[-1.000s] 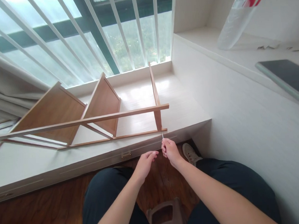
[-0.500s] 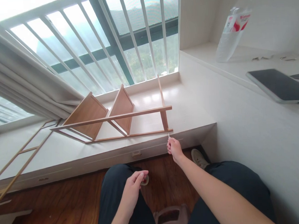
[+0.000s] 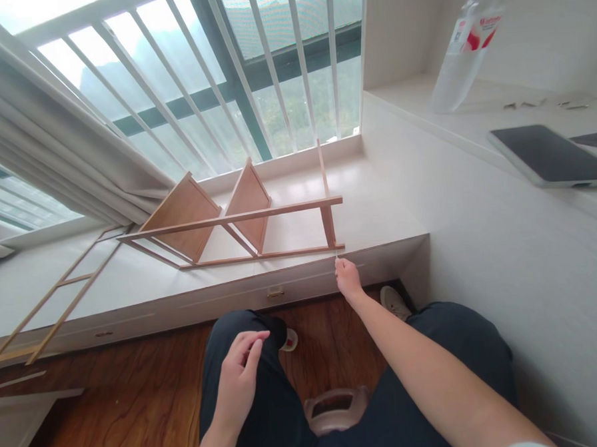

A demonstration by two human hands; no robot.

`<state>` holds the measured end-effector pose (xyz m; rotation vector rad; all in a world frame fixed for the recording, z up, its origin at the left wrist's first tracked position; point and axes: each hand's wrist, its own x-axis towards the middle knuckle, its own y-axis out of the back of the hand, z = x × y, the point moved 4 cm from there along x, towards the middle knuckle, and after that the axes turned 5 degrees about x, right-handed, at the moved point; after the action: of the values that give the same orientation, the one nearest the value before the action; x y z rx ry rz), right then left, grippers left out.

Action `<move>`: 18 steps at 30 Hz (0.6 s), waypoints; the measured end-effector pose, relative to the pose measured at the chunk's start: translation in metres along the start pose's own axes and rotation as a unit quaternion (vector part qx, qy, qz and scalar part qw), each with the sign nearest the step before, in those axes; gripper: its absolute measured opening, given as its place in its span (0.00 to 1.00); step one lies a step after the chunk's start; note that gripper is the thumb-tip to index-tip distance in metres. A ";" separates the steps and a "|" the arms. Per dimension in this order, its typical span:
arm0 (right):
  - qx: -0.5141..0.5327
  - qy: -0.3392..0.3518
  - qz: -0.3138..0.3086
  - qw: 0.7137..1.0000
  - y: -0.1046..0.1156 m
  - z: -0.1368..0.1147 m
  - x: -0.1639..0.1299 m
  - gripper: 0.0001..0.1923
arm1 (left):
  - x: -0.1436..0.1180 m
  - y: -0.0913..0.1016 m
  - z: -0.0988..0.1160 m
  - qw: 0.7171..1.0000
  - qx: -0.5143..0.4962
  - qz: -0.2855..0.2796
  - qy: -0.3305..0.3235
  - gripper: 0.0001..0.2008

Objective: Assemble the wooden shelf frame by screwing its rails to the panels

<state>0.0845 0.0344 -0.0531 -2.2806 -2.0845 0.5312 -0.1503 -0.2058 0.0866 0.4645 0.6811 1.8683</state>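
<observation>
Here, right hand (image 3: 348, 278) grips a thin rod (image 3: 337, 254) near the ledge edge (image 3: 387, 243), left hand (image 3: 239, 372) loosely curled, apart.

Open air above left hand (image 3: 238, 377), wooden frame (image 3: 248, 217) ahead, cabinet wall (image 3: 501, 266) at right

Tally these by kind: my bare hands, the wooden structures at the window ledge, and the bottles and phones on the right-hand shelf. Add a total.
Bare hands: 2 (left hand, right hand)
Wooden shelf unit: 1
Ladder-shaped wooden frame: 1
Plastic bottle: 1
Smartphone: 1
Total: 6
</observation>
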 end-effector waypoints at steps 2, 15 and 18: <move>0.011 -0.007 0.008 1.000 0.002 0.000 0.001 0.20 | -0.001 0.010 -0.003 0.999 0.025 0.024 -0.015 0.21; 0.154 -0.077 -0.042 0.984 -0.012 -0.008 -0.016 0.21 | 0.008 0.017 -0.019 0.995 0.042 0.080 -0.051 0.19; 0.147 -0.062 -0.035 0.987 -0.013 -0.010 -0.021 0.22 | 0.009 0.013 -0.019 0.994 0.036 0.079 -0.073 0.18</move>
<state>0.0734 0.0172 -0.0361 -2.0495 -1.9712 0.9309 -0.1741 -0.2058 0.0807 0.7122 0.6311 1.9395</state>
